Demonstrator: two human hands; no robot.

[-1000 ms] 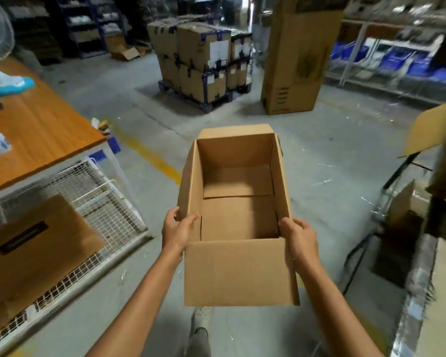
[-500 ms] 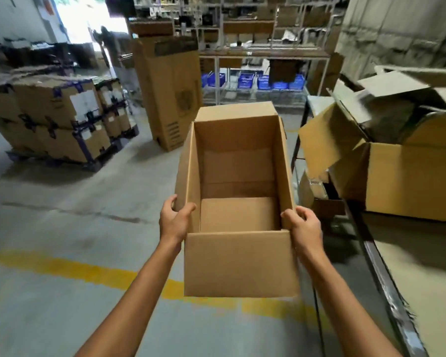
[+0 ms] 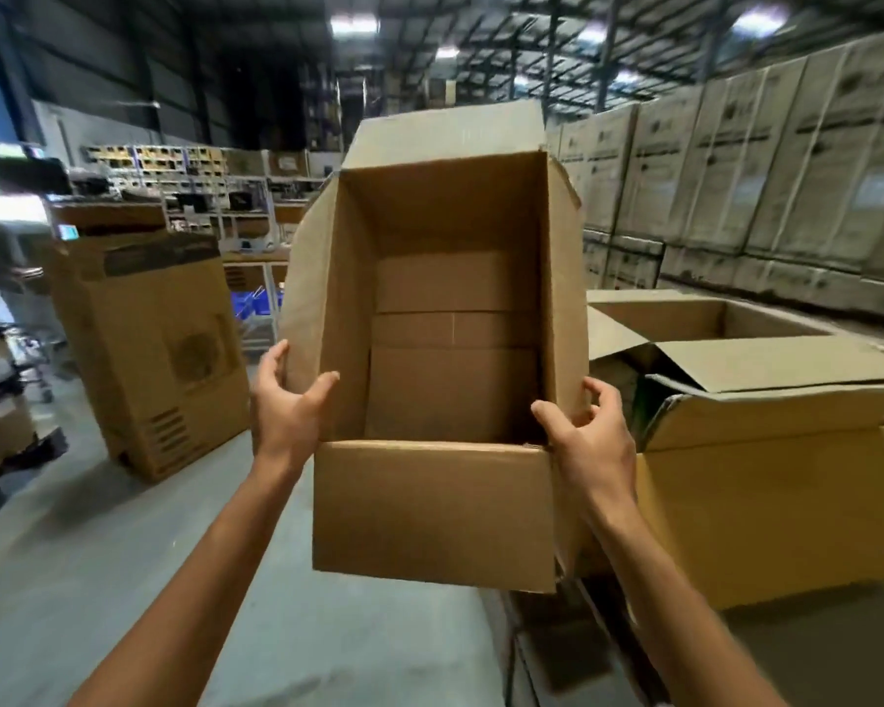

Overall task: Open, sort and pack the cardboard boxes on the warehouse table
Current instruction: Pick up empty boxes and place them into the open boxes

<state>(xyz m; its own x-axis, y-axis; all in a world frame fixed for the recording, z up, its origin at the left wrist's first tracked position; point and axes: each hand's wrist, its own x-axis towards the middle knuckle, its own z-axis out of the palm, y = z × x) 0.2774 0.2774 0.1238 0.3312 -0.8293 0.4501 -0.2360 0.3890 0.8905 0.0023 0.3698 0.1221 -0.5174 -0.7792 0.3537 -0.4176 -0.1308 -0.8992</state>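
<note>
I hold an empty brown cardboard box [image 3: 432,512] up at chest height, its flaps open and its inside facing me. My left hand [image 3: 287,405] grips the left wall, thumb inside and fingers outside. My right hand [image 3: 585,441] grips the right wall the same way near the front corner. The box bottom shows only its folded flaps, nothing inside. Just to the right, a large open cardboard box [image 3: 771,497] sits on the table [image 3: 812,655], flaps spread.
A tall carton [image 3: 149,349] stands on the concrete floor at left. Stacked cartons [image 3: 761,186] form a wall at back right. Shelving with blue bins [image 3: 251,303] stands behind. The floor [image 3: 98,553] at lower left is open.
I have turned right and raised the box from waist height to chest height. The table with the large open box has come nearer on my right. Both hands keep their grip.
</note>
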